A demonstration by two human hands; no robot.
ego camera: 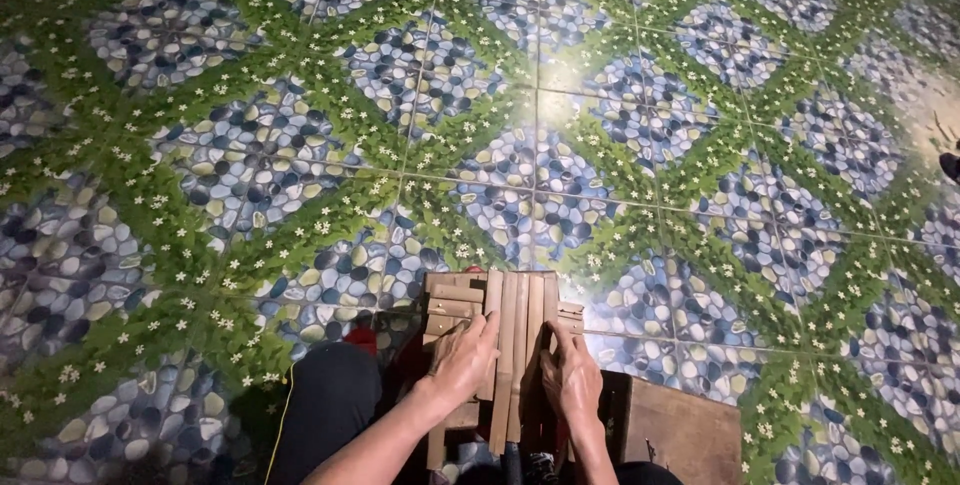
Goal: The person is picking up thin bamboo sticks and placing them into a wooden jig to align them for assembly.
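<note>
Both hands rest on a bundle of bamboo slats (515, 330) set upright over the floor (250, 165). Left hand (462, 357) grips the left edge; right hand (572, 377) grips the right. The slats' long axis runs away from the person, between the knees, beside a wooden box (680, 430).

The floor (250, 155) is covered in glossy tiles printed with diamond-shaped patches of blue, grey and cream pebbles, framed by crossing green bands dotted with small white flowers. Thin grout lines run between the tiles. A bright glare of overhead light (545, 95) reflects off the floor near the middle, while the edges and corners fall darker.
</note>
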